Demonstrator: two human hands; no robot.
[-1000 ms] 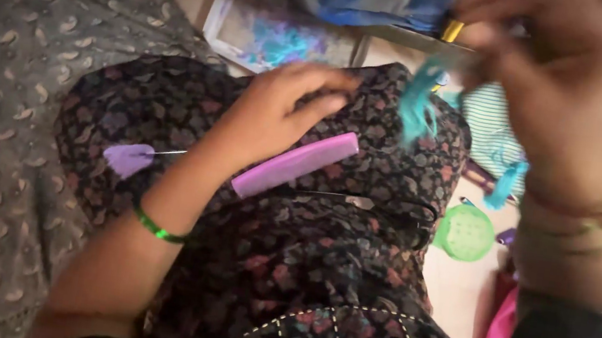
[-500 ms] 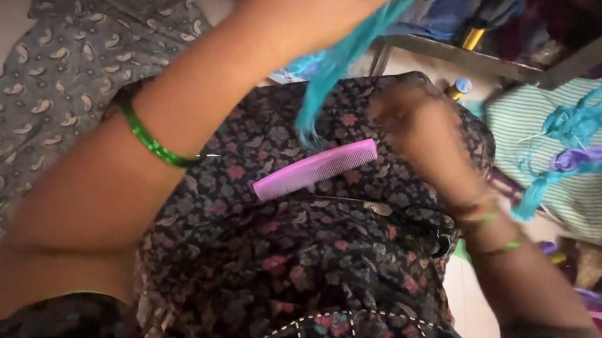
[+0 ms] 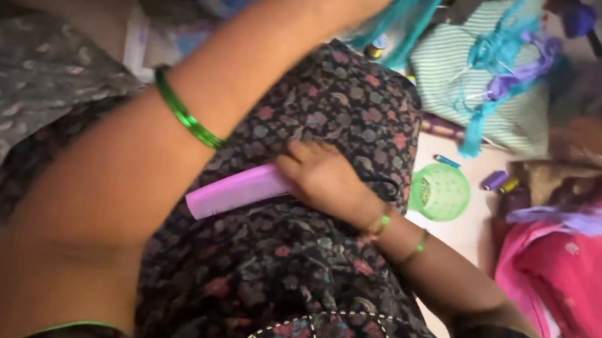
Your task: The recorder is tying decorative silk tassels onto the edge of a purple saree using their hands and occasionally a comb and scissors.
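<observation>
Dark floral fabric (image 3: pixel 318 273) | right hand (image 3: pixel 323 180) grasps purple comb (image 3: pixel 235 193) | left hand – out of frame, grip untellable

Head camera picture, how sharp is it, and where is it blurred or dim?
Head view: soft, even indoor light, no glare. The raised left hand leaves the top edge, and its forearm looms large and slightly soft. The teal threads and the upper right clutter are smeared by motion. The right hand, pink comb and dark floral fabric read fairly clearly. The green round lid is mildly soft.

The right hand (image 3: pixel 323 180) has moved down onto the pink comb (image 3: pixel 239 192); the left arm (image 3: pixel 189 130) has risen higher, its hand out of view.
</observation>
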